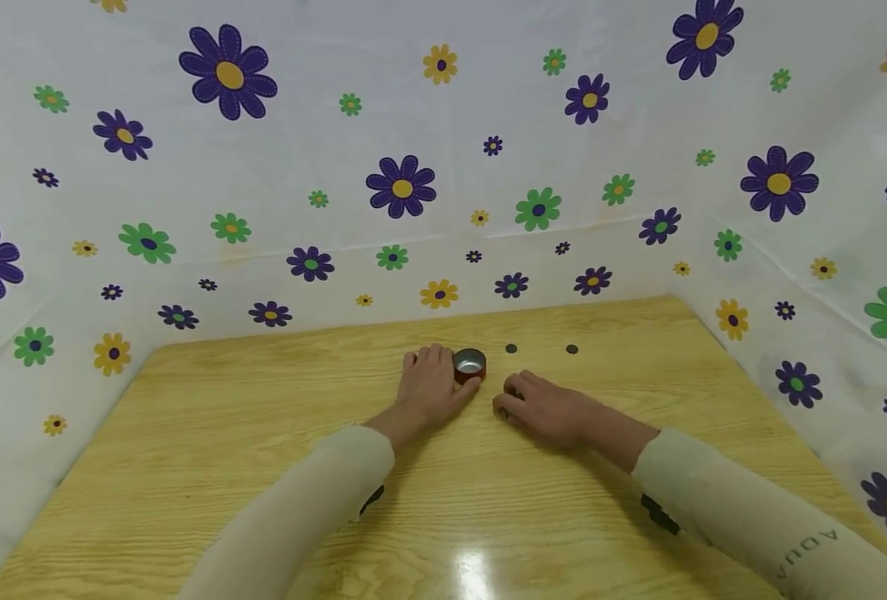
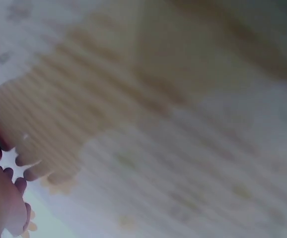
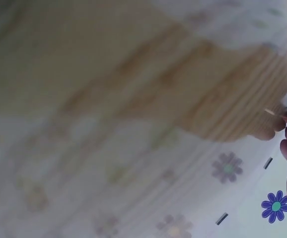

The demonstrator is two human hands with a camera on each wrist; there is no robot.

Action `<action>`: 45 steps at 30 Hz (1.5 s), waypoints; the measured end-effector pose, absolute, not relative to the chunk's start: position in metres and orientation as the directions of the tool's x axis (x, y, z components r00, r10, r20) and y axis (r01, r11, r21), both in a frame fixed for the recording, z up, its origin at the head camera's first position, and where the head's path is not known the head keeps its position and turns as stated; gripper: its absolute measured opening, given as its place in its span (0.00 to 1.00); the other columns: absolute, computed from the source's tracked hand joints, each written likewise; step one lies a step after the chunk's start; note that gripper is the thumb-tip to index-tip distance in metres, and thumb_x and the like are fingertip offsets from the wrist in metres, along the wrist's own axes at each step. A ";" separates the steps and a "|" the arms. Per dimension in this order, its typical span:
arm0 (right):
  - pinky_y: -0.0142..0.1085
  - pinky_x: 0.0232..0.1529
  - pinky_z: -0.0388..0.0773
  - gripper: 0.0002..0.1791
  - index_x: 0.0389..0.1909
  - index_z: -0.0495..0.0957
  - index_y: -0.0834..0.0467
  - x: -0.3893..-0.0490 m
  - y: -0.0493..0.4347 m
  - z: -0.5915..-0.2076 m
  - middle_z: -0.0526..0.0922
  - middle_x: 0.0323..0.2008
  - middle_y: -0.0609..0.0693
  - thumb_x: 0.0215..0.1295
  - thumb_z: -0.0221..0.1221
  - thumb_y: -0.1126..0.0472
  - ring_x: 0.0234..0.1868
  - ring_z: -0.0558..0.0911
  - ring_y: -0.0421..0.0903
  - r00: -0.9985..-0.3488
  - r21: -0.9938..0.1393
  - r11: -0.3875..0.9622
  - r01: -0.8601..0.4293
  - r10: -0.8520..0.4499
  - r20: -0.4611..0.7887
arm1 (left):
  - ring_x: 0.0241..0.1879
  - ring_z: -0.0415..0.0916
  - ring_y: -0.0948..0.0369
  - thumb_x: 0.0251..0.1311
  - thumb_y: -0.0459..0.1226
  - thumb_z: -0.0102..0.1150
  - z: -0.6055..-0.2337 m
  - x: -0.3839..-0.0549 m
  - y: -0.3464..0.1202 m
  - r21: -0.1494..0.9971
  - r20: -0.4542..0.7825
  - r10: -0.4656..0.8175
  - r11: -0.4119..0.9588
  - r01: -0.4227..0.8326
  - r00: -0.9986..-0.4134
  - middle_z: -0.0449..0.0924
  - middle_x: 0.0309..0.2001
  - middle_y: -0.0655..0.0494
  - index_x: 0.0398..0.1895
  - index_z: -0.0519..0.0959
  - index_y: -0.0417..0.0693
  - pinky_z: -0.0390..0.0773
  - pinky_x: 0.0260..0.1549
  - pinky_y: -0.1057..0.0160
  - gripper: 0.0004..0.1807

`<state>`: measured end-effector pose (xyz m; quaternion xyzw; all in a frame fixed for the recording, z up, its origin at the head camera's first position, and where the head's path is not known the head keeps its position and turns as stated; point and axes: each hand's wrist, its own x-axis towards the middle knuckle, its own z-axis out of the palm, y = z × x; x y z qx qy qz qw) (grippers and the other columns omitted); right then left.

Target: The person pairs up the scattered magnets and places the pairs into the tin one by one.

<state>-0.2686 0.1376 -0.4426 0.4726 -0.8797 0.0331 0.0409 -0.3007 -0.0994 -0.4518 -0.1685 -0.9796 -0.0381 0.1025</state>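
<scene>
In the head view a small round metal bowl point(image 1: 479, 372), red outside and silvery inside, stands upright on the wooden table. My left hand point(image 1: 430, 390) holds it from the left, with the thumb along its near side and the fingers at its left side. To the right, my right hand point(image 1: 552, 412) is low over the table, thumb and fingers pinching a small dark piece point(image 1: 507, 413) mostly hidden by the fingers. Beyond that hand lie two flat dark discs, a left disc point(image 1: 511, 348) and a right disc point(image 1: 572, 349). A red sliver of the bowl shows at the left wrist view's edge.
The table point(image 1: 263, 467) has a light wood grain. White cloth with printed flowers point(image 1: 402, 187) rises behind it and along both sides. Both wrist views are mostly blurred tabletop and cloth.
</scene>
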 end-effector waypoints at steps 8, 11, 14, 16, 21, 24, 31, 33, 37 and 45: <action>0.40 0.53 0.75 0.13 0.59 0.72 0.50 -0.266 0.135 -0.442 0.72 0.54 0.51 0.80 0.45 0.59 0.53 0.70 0.48 -0.538 0.034 0.545 -0.838 -0.835 0.112 | 0.48 0.67 0.53 0.62 0.63 0.52 -0.454 -0.302 -0.104 0.145 0.154 0.327 0.926 0.349 -0.932 0.73 0.45 0.51 0.51 0.72 0.42 0.62 0.53 0.50 0.33; 0.40 0.53 0.75 0.13 0.57 0.73 0.49 -0.266 0.135 -0.442 0.72 0.55 0.51 0.79 0.45 0.59 0.53 0.70 0.48 -0.533 0.052 0.541 -0.840 -0.838 0.117 | 0.48 0.67 0.54 0.61 0.64 0.53 -0.454 -0.302 -0.107 0.126 0.130 0.350 0.922 0.366 -0.928 0.72 0.45 0.53 0.50 0.72 0.45 0.63 0.52 0.51 0.32; 0.40 0.52 0.76 0.12 0.56 0.74 0.50 -0.267 0.134 -0.441 0.73 0.55 0.51 0.78 0.47 0.59 0.52 0.70 0.47 -0.530 0.041 0.537 -0.842 -0.839 0.122 | 0.51 0.68 0.53 0.61 0.66 0.52 -0.454 -0.302 -0.109 0.094 0.122 0.372 0.918 0.384 -0.920 0.73 0.49 0.52 0.53 0.73 0.45 0.63 0.54 0.50 0.35; 0.40 0.52 0.75 0.11 0.55 0.74 0.51 -0.267 0.134 -0.441 0.73 0.54 0.50 0.78 0.48 0.60 0.51 0.70 0.47 -0.523 0.036 0.531 -0.847 -0.843 0.129 | 0.54 0.68 0.52 0.61 0.68 0.50 -0.453 -0.302 -0.109 0.090 0.125 0.380 0.916 0.392 -0.917 0.73 0.53 0.51 0.58 0.72 0.45 0.63 0.55 0.49 0.39; 0.40 0.51 0.74 0.09 0.51 0.73 0.54 -0.268 0.133 -0.440 0.74 0.50 0.50 0.76 0.50 0.59 0.48 0.70 0.47 -0.501 0.041 0.513 -0.857 -0.850 0.162 | 0.57 0.67 0.51 0.63 0.68 0.49 -0.453 -0.302 -0.106 0.127 0.145 0.405 0.897 0.423 -0.903 0.72 0.57 0.49 0.62 0.69 0.44 0.63 0.56 0.49 0.40; 0.41 0.50 0.73 0.09 0.50 0.72 0.55 -0.267 0.134 -0.440 0.74 0.47 0.50 0.75 0.50 0.58 0.46 0.70 0.47 -0.497 0.060 0.512 -0.857 -0.851 0.170 | 0.55 0.67 0.52 0.65 0.65 0.50 -0.453 -0.301 -0.104 0.142 0.153 0.420 0.886 0.441 -0.894 0.73 0.55 0.49 0.60 0.70 0.45 0.63 0.54 0.50 0.37; 0.41 0.50 0.73 0.09 0.50 0.71 0.56 -0.268 0.133 -0.443 0.74 0.46 0.50 0.74 0.52 0.58 0.45 0.71 0.47 -0.537 0.084 0.554 -0.828 -0.827 0.166 | 0.51 0.67 0.54 0.67 0.60 0.50 -0.454 -0.300 -0.103 0.167 0.148 0.436 0.874 0.457 -0.888 0.72 0.50 0.52 0.52 0.71 0.48 0.63 0.52 0.51 0.27; 0.41 0.50 0.74 0.09 0.50 0.71 0.56 -0.268 0.132 -0.442 0.75 0.46 0.50 0.74 0.52 0.58 0.46 0.71 0.47 -0.550 0.088 0.567 -0.819 -0.819 0.162 | 0.49 0.66 0.54 0.67 0.59 0.51 -0.454 -0.301 -0.105 0.173 0.140 0.439 0.872 0.458 -0.888 0.71 0.48 0.54 0.49 0.71 0.50 0.62 0.51 0.52 0.24; 0.40 0.51 0.75 0.10 0.51 0.72 0.56 -0.267 0.131 -0.441 0.75 0.47 0.52 0.73 0.54 0.58 0.49 0.74 0.48 -0.561 0.085 0.579 -0.811 -0.810 0.172 | 0.48 0.66 0.55 0.65 0.59 0.51 -0.454 -0.301 -0.108 0.172 0.136 0.446 0.869 0.465 -0.884 0.71 0.48 0.55 0.49 0.71 0.51 0.62 0.50 0.53 0.24; 0.42 0.46 0.79 0.12 0.47 0.72 0.58 -0.268 0.135 -0.442 0.78 0.44 0.56 0.68 0.61 0.59 0.46 0.77 0.52 -0.657 0.085 0.685 -0.724 -0.722 0.219 | 0.58 0.66 0.51 0.67 0.61 0.49 -0.452 -0.301 -0.102 0.179 0.120 0.472 0.855 0.487 -0.873 0.72 0.57 0.50 0.59 0.72 0.46 0.63 0.55 0.49 0.31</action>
